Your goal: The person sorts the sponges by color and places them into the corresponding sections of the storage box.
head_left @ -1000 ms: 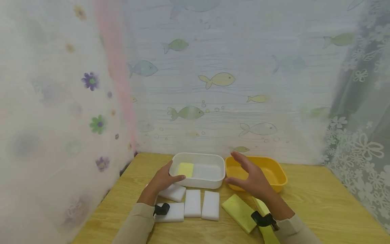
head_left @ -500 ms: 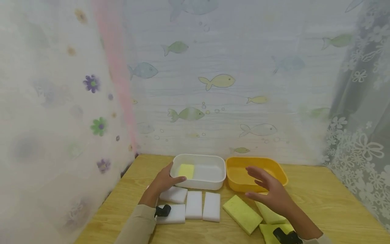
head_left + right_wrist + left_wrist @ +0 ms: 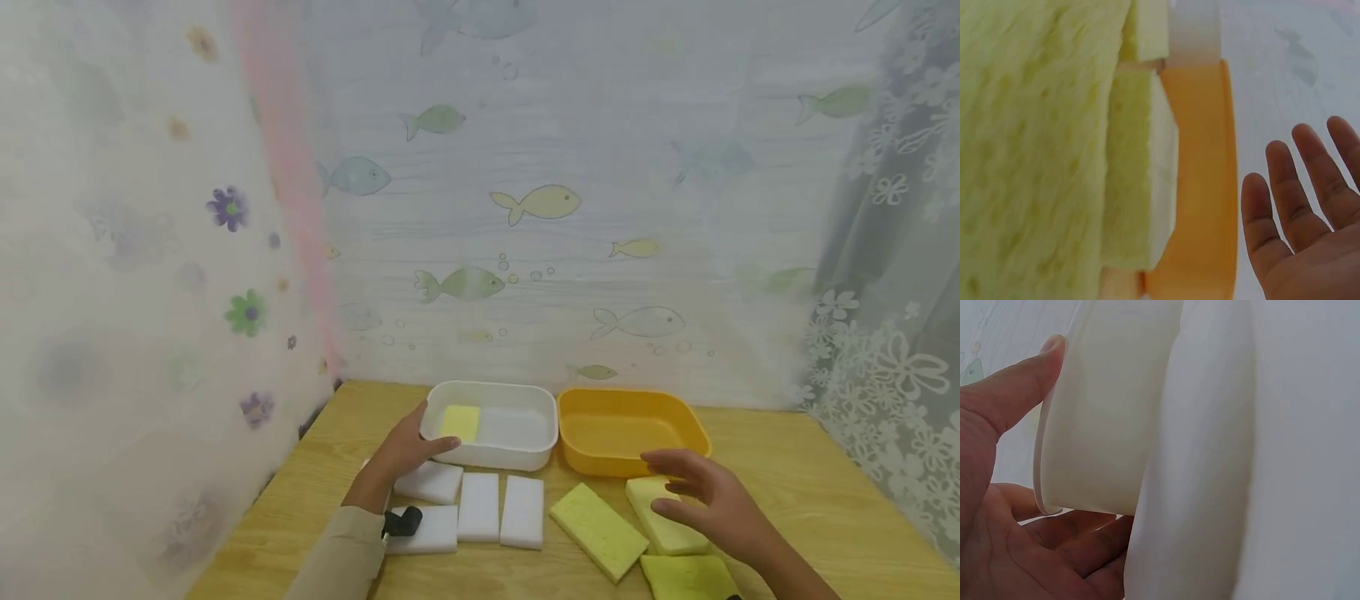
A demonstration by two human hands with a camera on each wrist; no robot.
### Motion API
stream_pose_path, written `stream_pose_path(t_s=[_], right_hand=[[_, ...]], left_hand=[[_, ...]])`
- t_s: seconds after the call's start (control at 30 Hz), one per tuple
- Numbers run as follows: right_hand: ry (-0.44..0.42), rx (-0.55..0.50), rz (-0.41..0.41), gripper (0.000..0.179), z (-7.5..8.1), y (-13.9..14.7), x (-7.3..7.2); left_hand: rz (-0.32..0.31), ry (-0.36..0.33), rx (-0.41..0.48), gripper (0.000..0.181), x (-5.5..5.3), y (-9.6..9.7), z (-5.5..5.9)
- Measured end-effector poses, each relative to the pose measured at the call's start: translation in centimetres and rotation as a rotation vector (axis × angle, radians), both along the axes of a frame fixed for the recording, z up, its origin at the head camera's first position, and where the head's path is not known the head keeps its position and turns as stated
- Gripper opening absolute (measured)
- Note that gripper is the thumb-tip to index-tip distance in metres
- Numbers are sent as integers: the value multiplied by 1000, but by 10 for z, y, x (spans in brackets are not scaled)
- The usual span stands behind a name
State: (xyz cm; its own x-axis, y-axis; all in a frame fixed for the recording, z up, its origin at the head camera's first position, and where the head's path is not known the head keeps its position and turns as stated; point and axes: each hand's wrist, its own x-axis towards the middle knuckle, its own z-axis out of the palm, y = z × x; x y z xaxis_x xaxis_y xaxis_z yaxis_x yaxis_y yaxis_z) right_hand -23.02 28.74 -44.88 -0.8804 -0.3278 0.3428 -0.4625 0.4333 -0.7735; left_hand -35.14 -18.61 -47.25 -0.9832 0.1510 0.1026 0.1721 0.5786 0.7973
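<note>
My left hand (image 3: 407, 446) holds the left end of a white plastic tub (image 3: 517, 457). In the left wrist view its thumb lies on the tub's rim (image 3: 1040, 456) and the other fingers go round the far side. Inside that tub is a yellow sponge (image 3: 460, 424). My right hand (image 3: 716, 504), holding nothing, hovers with fingers spread over a yellow sponge with a pale side (image 3: 660, 521). Another yellow sponge (image 3: 600, 531) lies to its left, and a third sponge (image 3: 690, 577) is nearer me. The right wrist view shows sponge (image 3: 1035, 150) close up, the hand (image 3: 1310, 231) apart from it.
An orange-yellow tub (image 3: 630, 429) stands right beside the white one. Several white sponge blocks, including one upright block (image 3: 478, 508), lie in front of the white tub on the wooden table (image 3: 817, 492). A fish-patterned curtain (image 3: 555, 250) hangs behind.
My right hand has moved back from over the orange-yellow tub, down and to the right, to over the yellow sponges. The left hand stays on the white tub.
</note>
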Motion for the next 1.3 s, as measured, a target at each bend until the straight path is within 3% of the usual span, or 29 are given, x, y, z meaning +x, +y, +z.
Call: stream_pose_path(t_s=[0.2, 0.4, 0.6, 0.73, 0.87, 1.1, 1.3], right_hand=[[-71, -80, 14, 43, -9, 24, 3], [-266, -208, 121, 40, -27, 52, -7], [-511, -328, 345, 47, -41, 75, -16], [-601, -401, 475, 49, -45, 83, -20], [-643, -397, 503, 50, -44, 87, -22], [-649, -331, 478, 51, -46, 86, -25], [-667, -288, 476, 54, -46, 85, -25]], left_hand=[[5, -10, 8, 102, 2, 2, -2], [19, -28, 6, 107, 4, 2, -2], [21, -35, 3, 108, 6, -1, -6], [28, -34, -11, 110, 6, -2, -6], [26, -36, -10, 110, 5, 0, -2], [9, -19, -20, 104, 1, 1, 4], [15, -29, -37, 110, 1, -1, 3]])
